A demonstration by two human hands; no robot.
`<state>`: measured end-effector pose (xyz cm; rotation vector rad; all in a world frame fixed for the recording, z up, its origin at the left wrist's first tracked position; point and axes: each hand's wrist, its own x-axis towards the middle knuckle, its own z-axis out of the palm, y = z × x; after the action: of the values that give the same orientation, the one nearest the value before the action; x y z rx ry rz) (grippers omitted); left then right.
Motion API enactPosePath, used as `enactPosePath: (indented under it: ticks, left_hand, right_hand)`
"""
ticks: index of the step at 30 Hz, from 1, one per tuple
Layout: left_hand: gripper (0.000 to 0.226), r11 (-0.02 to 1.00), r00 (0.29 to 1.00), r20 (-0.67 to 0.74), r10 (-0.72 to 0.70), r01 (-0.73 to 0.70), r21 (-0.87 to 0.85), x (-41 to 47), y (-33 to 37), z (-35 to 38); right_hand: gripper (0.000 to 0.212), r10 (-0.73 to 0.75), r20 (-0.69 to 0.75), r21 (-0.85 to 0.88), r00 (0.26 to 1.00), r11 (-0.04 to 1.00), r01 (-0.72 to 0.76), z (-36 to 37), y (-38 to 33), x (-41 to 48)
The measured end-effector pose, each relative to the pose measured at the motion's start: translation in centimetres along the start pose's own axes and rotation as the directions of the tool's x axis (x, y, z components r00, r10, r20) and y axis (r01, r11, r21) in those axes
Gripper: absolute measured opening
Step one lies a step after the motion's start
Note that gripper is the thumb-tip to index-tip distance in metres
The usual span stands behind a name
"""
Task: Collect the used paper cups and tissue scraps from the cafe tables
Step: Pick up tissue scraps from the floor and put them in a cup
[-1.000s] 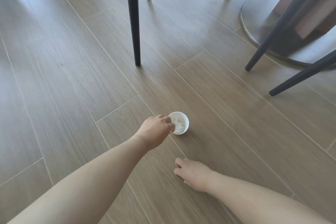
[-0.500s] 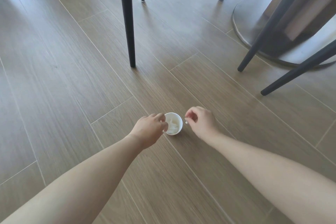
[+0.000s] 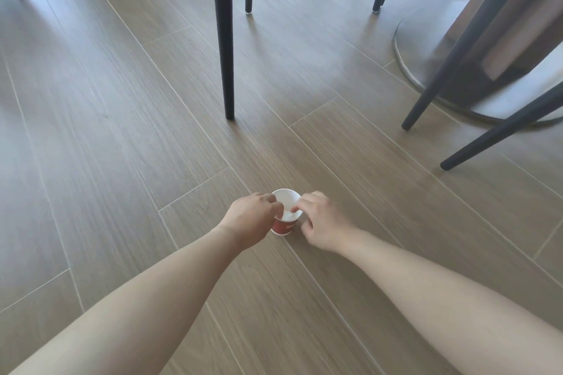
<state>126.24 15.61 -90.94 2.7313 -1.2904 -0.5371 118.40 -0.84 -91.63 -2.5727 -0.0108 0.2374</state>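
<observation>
A: What are the hands doing?

B: Both meet at a paper cup point(image 3: 285, 216) low in the centre of the frame. The left hand point(image 3: 251, 216) comes in from the lower left with its fingers curled round the cup's left side, gripping the rim and wall. The right hand point(image 3: 321, 222) comes in from the lower right, thumb and forefinger pinched together just over the cup's mouth, the other fingers loosely bent beside the cup's right wall.

A: Is anything pinched between those fingertips?

B: Too small to tell. The tips sit right at the white contents, so a scrap and the contents cannot be separated by eye.

A: And the cup itself?

B: It stands upright on the wood-plank floor point(image 3: 122, 146), not on a table. The outside is red with some pale print I cannot read; the inside is white. In it lies crumpled white tissue point(image 3: 289, 215), filling the lower part of the opening.

A: What surrounds it?

B: Dark chair legs: one point(image 3: 227, 49) stands above the cup in the upper centre, and two slanted ones cross the right side. A round metal table base point(image 3: 408, 70) lies flat in the upper right, well apart from the cup.
</observation>
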Motion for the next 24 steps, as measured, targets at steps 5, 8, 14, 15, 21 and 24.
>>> enactPosePath:
  ticks: [5,8,14,15,21,24]
  left_hand:
    - [0.019,0.999,0.999,-0.018,0.046,-0.046,-0.003,-0.1,-0.8,-3.0]
    - [0.039,0.998,0.998,-0.053,0.026,-0.03,-0.064,0.1,-1.2,-6.6]
    - [0.083,0.917,0.995,-0.04,-0.096,0.073,-0.393,-3.1,-0.2,-16.8]
    - [0.082,0.913,0.994,-0.049,-0.096,0.068,-0.403,-4.3,0.1,-19.2]
    - [0.061,0.856,0.972,-0.182,-0.149,0.035,-0.516,-12.4,3.2,-37.1]
    - [0.063,0.83,0.951,-0.228,-0.21,0.051,-0.555,-16.5,4.2,-46.3]
  right_hand:
    - [0.017,-0.003,-0.021,-0.031,1.0,1.0,0.002,-1.6,-1.2,0.7]
    - [0.014,-0.043,-0.067,-0.031,0.997,0.999,0.041,-4.5,-2.5,1.4]
    - [0.008,-0.197,-0.22,-0.007,0.956,0.98,0.2,-14.6,-8.0,0.5]
    - [0.008,-0.222,-0.209,-0.013,0.952,0.974,0.224,-16.7,-9.7,0.0]
    - [0.011,-0.282,-0.245,-0.037,0.928,0.959,0.281,-31.9,-22.6,-2.0]
    - [0.011,-0.296,-0.269,0.009,0.917,0.951,0.31,-39.8,-30.2,-2.7]
